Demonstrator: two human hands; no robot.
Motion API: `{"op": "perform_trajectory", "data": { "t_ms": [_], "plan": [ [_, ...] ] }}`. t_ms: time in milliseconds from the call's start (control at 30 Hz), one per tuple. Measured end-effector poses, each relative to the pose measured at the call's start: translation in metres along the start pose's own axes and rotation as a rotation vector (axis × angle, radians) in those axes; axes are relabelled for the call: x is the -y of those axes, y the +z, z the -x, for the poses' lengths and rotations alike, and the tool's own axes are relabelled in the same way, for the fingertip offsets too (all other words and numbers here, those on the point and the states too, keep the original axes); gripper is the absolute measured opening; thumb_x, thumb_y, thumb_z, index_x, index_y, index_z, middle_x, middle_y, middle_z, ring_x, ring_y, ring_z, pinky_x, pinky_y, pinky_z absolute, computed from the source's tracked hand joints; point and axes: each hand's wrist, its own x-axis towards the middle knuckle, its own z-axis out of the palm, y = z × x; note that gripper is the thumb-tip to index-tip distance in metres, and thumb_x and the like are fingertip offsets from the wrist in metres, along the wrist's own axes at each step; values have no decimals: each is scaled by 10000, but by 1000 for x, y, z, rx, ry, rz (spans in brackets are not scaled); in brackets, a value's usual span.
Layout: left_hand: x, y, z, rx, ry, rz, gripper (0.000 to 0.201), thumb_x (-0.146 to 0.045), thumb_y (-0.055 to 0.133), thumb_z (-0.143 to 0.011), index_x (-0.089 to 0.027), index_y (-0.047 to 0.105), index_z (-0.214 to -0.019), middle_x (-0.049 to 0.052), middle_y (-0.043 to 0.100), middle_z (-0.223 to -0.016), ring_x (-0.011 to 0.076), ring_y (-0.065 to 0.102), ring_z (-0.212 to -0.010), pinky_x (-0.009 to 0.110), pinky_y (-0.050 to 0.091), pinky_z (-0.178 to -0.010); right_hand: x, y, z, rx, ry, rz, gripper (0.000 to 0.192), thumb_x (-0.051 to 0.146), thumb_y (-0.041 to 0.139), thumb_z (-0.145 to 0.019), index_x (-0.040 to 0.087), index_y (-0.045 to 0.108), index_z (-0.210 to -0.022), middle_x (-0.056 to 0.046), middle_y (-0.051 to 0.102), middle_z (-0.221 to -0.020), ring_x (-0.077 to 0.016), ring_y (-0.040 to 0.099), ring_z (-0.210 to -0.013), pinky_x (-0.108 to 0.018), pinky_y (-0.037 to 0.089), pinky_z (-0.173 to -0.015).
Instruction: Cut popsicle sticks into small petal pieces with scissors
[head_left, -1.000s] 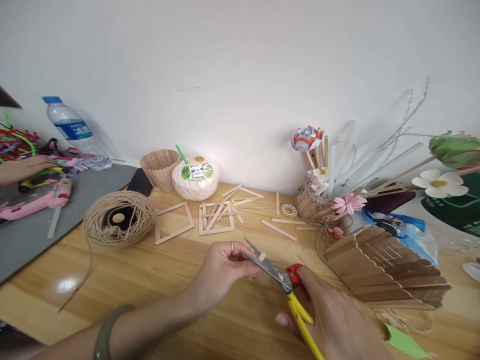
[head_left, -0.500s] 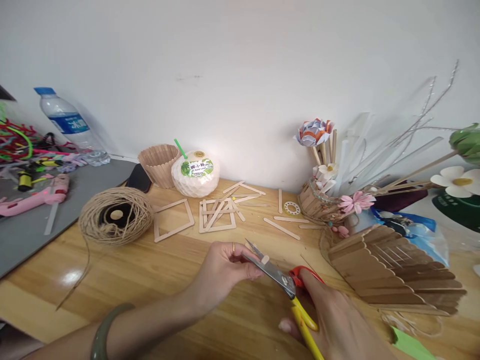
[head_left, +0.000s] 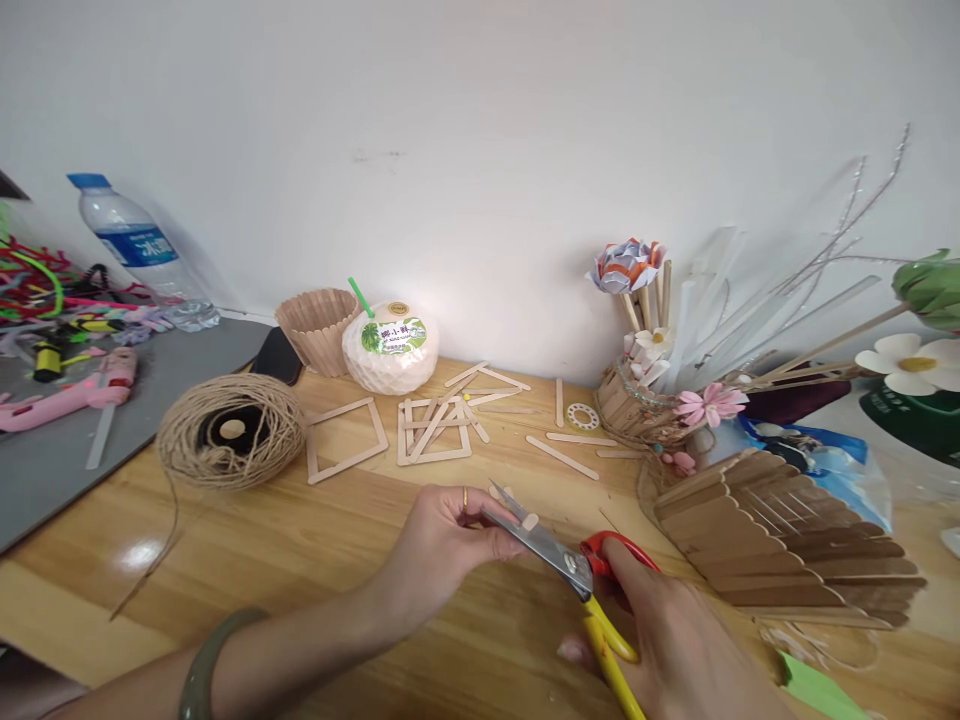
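My right hand [head_left: 667, 640] grips a pair of scissors [head_left: 555, 560] with one red and one yellow handle. Their blades point up and to the left, parted a little around a craft stick [head_left: 530, 522], whose rounded end pokes out past the metal. Closed in a pinch, my left hand [head_left: 450, 530] holds that stick close to the blades; most of it is hidden by fingers and steel. Beyond the hands lie a square frame of craft sticks [head_left: 347, 470], a second square frame [head_left: 435, 459] with loose sticks on top, and several single sticks [head_left: 562, 457].
A twine ball [head_left: 187, 450] and a craft-stick cup [head_left: 319, 320] stand left, beside a coconut [head_left: 390, 370] with a straw. Further left are a water bottle [head_left: 139, 240] and pink glue gun [head_left: 90, 395]. To the right are a flower pot [head_left: 626, 405] and slatted wooden box [head_left: 735, 550].
Both hands, the scissors and the stick keep almost the same place. The view shifts very slightly; nothing is picked up or let go.
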Motion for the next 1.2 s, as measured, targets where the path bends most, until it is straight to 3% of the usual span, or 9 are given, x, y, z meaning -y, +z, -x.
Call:
{"op": "perform_trajectory", "data": {
  "t_ms": [367, 500, 667, 933, 1200],
  "plan": [
    [-1, 0, 1, -2, -3, -33, 77, -158, 764, -535, -157, 705, -584, 12, 680, -636, 140, 597, -627, 252, 472, -640, -1, 2, 0, -15, -46, -6, 227, 334, 632, -722, 235, 429, -697, 26, 571, -585, -177, 508, -494, -258, 304, -491],
    [0, -2, 2, 13, -9, -90, 93, -172, 775, -524, -160, 693, -568, 17, 692, -651, 151, 611, -641, 258, 471, -657, 3, -1, 0, -30, -42, -14, 252, 293, 673, -686, 229, 464, -811, -15, 633, -746, -224, 583, -641, -283, 369, -570],
    [0, 0, 1, 6, -41, -104, 111, -168, 783, -508, -153, 686, -561, 15, 682, -635, 143, 600, -623, 251, 455, -644, 3, -1, 0, 84, -38, -50, 234, 342, 619, -719, 226, 429, -793, -35, 618, -773, -235, 583, -668, -307, 396, -588],
    [-3, 3, 3, 12, -49, -78, 110, -142, 784, -496, -157, 688, -547, 9, 691, -636, 135, 604, -623, 238, 459, -639, -2, 4, 5, -49, -35, -70, 214, 314, 614, -706, 233, 491, -862, -71, 668, -866, -253, 617, -726, -299, 415, -593],
    [-4, 3, 4, 37, -4, -35, 105, -110, 776, -502, -159, 692, -543, -1, 700, -641, 114, 604, -620, 212, 462, -630, 1, 1, 6, 22, -41, -54, 204, 348, 581, -746, 222, 449, -836, -32, 611, -765, -237, 573, -668, -327, 379, -598]
  ]
}}
